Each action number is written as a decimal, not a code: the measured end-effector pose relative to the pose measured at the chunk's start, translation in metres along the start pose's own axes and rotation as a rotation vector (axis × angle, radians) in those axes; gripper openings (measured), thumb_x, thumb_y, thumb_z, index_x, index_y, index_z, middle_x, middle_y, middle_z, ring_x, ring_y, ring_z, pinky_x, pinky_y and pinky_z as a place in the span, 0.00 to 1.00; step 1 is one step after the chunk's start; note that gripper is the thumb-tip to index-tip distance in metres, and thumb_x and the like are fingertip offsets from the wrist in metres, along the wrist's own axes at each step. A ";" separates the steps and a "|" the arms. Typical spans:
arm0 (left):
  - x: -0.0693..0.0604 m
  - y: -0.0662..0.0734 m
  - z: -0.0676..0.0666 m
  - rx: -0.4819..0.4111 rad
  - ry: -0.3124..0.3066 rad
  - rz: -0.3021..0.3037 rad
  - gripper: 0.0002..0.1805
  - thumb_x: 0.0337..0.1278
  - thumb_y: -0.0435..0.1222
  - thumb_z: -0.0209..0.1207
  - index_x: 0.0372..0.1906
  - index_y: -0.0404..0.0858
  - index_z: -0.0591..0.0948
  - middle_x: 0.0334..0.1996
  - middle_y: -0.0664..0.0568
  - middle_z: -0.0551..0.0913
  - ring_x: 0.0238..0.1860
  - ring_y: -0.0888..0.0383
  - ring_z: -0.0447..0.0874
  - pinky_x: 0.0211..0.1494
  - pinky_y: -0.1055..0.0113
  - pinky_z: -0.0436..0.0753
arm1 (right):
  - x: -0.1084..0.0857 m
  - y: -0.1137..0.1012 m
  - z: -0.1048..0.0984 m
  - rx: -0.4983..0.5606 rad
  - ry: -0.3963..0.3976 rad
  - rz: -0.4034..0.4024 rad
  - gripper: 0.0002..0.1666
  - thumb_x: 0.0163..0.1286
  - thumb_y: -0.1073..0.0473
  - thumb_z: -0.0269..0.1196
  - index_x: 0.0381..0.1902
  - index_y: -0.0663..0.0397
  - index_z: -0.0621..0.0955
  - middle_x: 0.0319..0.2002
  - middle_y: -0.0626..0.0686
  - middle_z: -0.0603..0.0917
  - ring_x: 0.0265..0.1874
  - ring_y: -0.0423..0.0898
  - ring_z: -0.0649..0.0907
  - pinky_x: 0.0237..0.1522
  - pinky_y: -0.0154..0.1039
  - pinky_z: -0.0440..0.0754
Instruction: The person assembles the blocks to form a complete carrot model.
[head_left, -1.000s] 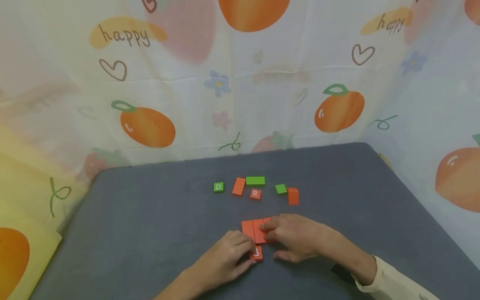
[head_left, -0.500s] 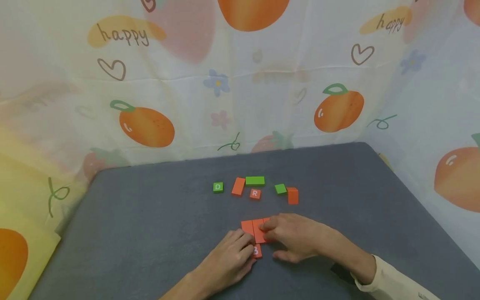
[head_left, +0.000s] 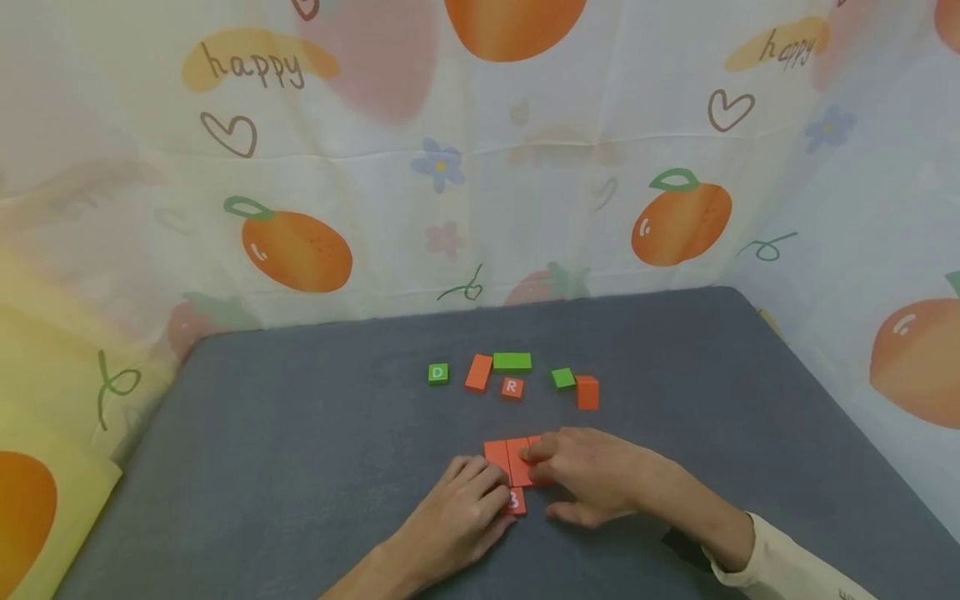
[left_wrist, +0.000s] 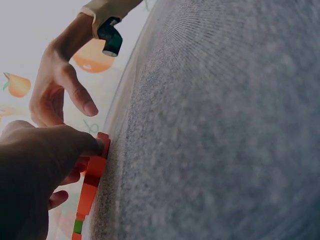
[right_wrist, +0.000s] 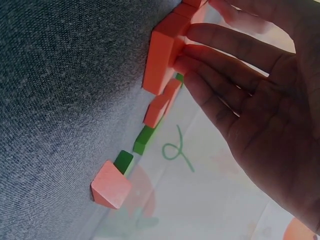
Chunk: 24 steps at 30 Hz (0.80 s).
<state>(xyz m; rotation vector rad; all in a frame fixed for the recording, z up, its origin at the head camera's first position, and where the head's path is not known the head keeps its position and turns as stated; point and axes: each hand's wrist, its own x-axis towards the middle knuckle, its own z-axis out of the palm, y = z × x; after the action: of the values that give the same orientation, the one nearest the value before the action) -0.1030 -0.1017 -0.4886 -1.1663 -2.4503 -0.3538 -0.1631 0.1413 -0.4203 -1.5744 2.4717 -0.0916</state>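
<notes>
Several flat red-orange blocks (head_left: 497, 454) lie side by side near the middle of the table. Against their near edge sits a small red block with a white character (head_left: 518, 502), partly covered by fingers. My left hand (head_left: 457, 521) pinches this small block from its left; in the left wrist view its thumb (left_wrist: 92, 145) lies against a red block. Over the right part of the row, my right hand (head_left: 600, 475) rests its fingertips on the blocks and hides some of them. Its fingers (right_wrist: 235, 50) look fairly straight in the right wrist view, with the thumb held apart.
Farther back lie a green D block (head_left: 438, 373), an orange block (head_left: 479, 372), a long green block (head_left: 512, 362), an orange R block (head_left: 512, 388), a small green block (head_left: 562, 378) and an upright orange block (head_left: 588, 392). A patterned cloth (head_left: 525, 208) hangs behind the grey table (head_left: 300, 433).
My left hand has shifted slightly, and the small lettered block has moved a little away from me, closer against the row. The right hand has stayed in place.
</notes>
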 end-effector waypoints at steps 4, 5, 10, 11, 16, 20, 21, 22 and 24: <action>0.000 0.001 0.001 0.006 0.001 -0.008 0.10 0.58 0.45 0.74 0.34 0.49 0.83 0.36 0.62 0.81 0.43 0.64 0.78 0.53 0.64 0.79 | 0.000 0.000 0.001 0.014 -0.013 0.015 0.14 0.70 0.46 0.71 0.47 0.44 0.87 0.62 0.48 0.84 0.58 0.44 0.85 0.61 0.44 0.86; 0.000 0.001 0.001 0.009 0.003 -0.009 0.10 0.58 0.45 0.74 0.34 0.49 0.83 0.36 0.62 0.81 0.43 0.64 0.78 0.53 0.64 0.79 | 0.001 0.000 0.001 0.014 -0.017 0.020 0.14 0.70 0.46 0.70 0.48 0.44 0.87 0.63 0.48 0.84 0.58 0.44 0.85 0.61 0.44 0.86; 0.001 0.001 0.001 0.010 0.004 -0.011 0.11 0.58 0.46 0.75 0.33 0.50 0.83 0.36 0.62 0.80 0.43 0.64 0.78 0.52 0.64 0.78 | 0.001 0.000 0.001 0.009 -0.014 0.016 0.13 0.69 0.46 0.71 0.46 0.44 0.87 0.61 0.48 0.84 0.54 0.43 0.85 0.58 0.42 0.87; 0.001 0.001 0.001 0.008 0.001 -0.011 0.11 0.58 0.46 0.75 0.33 0.50 0.83 0.36 0.62 0.80 0.43 0.64 0.78 0.52 0.64 0.78 | 0.001 0.000 0.001 0.008 -0.015 0.015 0.13 0.70 0.46 0.71 0.46 0.44 0.88 0.61 0.48 0.84 0.54 0.43 0.85 0.58 0.42 0.87; 0.002 -0.001 -0.002 -0.014 -0.020 -0.021 0.10 0.58 0.47 0.75 0.36 0.50 0.84 0.36 0.62 0.80 0.43 0.64 0.78 0.52 0.64 0.78 | 0.002 0.000 0.000 0.015 -0.028 0.023 0.14 0.70 0.46 0.70 0.47 0.44 0.88 0.62 0.48 0.84 0.57 0.44 0.85 0.59 0.43 0.86; 0.003 -0.001 -0.003 -0.030 -0.041 -0.015 0.09 0.59 0.47 0.74 0.37 0.51 0.85 0.36 0.62 0.80 0.43 0.64 0.77 0.53 0.64 0.79 | 0.001 -0.002 -0.001 0.016 -0.039 0.036 0.14 0.70 0.45 0.70 0.48 0.44 0.88 0.62 0.48 0.84 0.57 0.44 0.84 0.59 0.43 0.86; 0.003 -0.001 -0.002 -0.033 -0.043 -0.013 0.08 0.59 0.47 0.74 0.37 0.51 0.85 0.36 0.62 0.80 0.43 0.64 0.77 0.53 0.64 0.79 | 0.001 -0.002 -0.001 0.016 -0.039 0.037 0.14 0.70 0.45 0.70 0.48 0.44 0.88 0.62 0.48 0.84 0.56 0.44 0.84 0.59 0.43 0.86; 0.003 -0.001 -0.002 -0.033 -0.044 -0.011 0.08 0.60 0.46 0.73 0.36 0.51 0.85 0.36 0.62 0.80 0.43 0.64 0.77 0.53 0.64 0.79 | 0.001 -0.002 -0.002 0.015 -0.038 0.035 0.14 0.70 0.45 0.70 0.47 0.44 0.88 0.62 0.48 0.84 0.56 0.44 0.84 0.59 0.43 0.86; 0.003 -0.001 -0.001 -0.030 -0.038 -0.009 0.08 0.60 0.46 0.73 0.36 0.52 0.84 0.36 0.62 0.79 0.43 0.64 0.77 0.53 0.64 0.79 | 0.001 -0.002 -0.002 0.010 -0.028 0.021 0.13 0.70 0.46 0.71 0.47 0.44 0.88 0.61 0.48 0.84 0.54 0.44 0.84 0.57 0.43 0.87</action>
<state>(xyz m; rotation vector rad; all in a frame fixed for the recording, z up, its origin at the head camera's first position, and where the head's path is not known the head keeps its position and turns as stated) -0.1054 -0.1013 -0.4861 -1.1849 -2.4924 -0.3758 -0.1625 0.1396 -0.4181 -1.5347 2.4615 -0.0780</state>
